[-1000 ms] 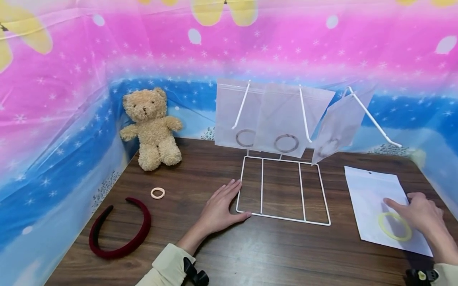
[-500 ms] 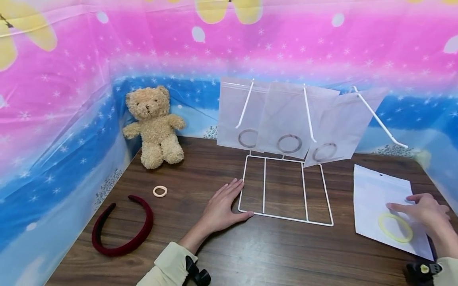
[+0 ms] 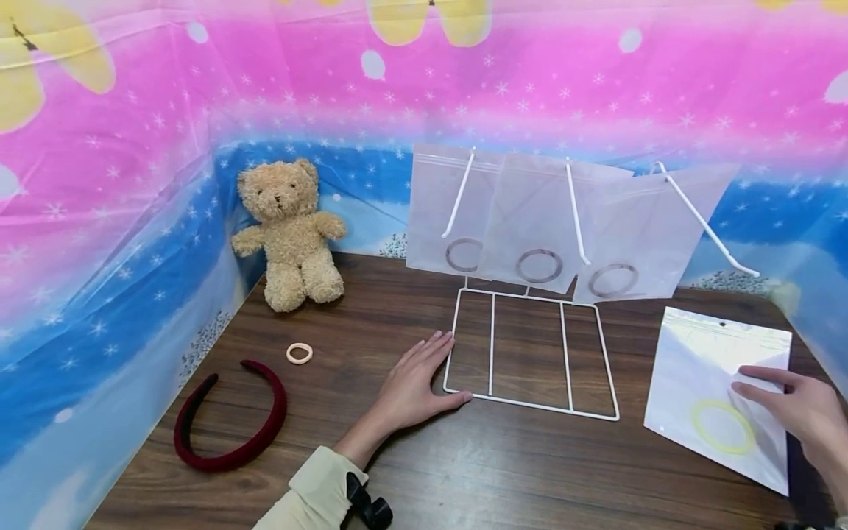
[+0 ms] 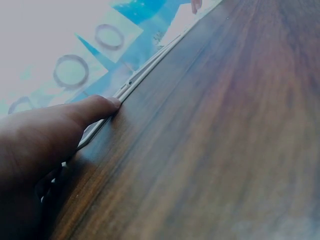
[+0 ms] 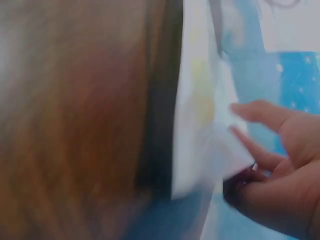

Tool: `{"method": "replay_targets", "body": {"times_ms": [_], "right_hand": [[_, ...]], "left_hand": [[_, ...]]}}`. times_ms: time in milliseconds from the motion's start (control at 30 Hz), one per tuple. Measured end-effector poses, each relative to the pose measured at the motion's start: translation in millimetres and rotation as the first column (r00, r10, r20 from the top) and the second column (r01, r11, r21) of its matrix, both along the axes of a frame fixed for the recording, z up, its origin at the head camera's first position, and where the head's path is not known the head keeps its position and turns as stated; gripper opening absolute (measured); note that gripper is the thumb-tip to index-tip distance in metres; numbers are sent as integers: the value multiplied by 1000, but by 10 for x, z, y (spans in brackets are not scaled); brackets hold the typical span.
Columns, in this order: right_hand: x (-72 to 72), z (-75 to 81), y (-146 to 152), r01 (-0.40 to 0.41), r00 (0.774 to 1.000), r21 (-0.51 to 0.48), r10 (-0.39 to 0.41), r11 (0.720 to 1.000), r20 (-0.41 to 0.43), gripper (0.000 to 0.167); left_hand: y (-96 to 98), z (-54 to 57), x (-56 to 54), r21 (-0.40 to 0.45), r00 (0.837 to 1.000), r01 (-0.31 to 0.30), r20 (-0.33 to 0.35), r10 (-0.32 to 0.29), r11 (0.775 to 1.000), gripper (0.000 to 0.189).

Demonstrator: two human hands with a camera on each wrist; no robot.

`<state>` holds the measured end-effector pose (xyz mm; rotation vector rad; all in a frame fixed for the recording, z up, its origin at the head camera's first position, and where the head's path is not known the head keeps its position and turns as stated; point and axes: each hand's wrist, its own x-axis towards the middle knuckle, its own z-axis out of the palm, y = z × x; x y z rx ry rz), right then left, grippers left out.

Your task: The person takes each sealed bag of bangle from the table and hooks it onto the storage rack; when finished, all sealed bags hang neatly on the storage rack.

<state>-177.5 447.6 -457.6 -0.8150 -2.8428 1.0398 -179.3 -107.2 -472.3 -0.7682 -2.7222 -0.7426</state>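
In the head view my left hand (image 3: 414, 383) lies with its fingers stretched out at the near left corner of the white wire rack's base (image 3: 530, 406). Its thumb touches the front bar, as the left wrist view also shows. At the right, my right hand (image 3: 798, 412) grips a white zip bag (image 3: 682, 397) with a yellow ring (image 3: 695, 434) showing through it. Thumb and index finger lie on the bag's front; the other fingers are hidden behind. The bag is tilted up off the table. In the right wrist view the bag (image 5: 200, 125) is blurred.
Several white hooks reach forward from the rack, with zip bags (image 3: 440, 206) hung on them, each showing a greyish ring. A teddy bear (image 3: 288, 235) sits at the back left. A small pale ring (image 3: 299, 345) and a dark red headband (image 3: 278, 412) lie on the left.
My right hand has raised the bag from lying flat to a tilt facing me. The rightmost hanging bag has swung round to face forward. My left hand stays at the rack's base.
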Motion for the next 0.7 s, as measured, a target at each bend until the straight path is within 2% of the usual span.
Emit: {"method": "replay_targets", "body": {"times_ms": [133, 200, 333, 433, 700], "right_hand": [[120, -14, -3, -1, 991, -25, -2, 1000, -134, 67], [193, 5, -35, -13, 974, -20, 8, 1000, -227, 59], [319, 30, -72, -106, 899, -39, 79, 994, -430, 52], [364, 44, -57, -187, 830, -60, 125, 980, -544, 55], [429, 157, -127, -279, 710, -30, 186, 960, -679, 53]], "left_hand": [[9, -5, 6, 7, 1000, 2, -6, -2, 1000, 93], [10, -6, 5, 8, 1000, -1, -4, 1, 1000, 93], [10, 6, -2, 3, 1000, -3, 14, 3, 1000, 93], [15, 5, -8, 7, 1000, 1, 20, -1, 1000, 93], [16, -12, -10, 1, 1000, -8, 21, 8, 1000, 93]]}}
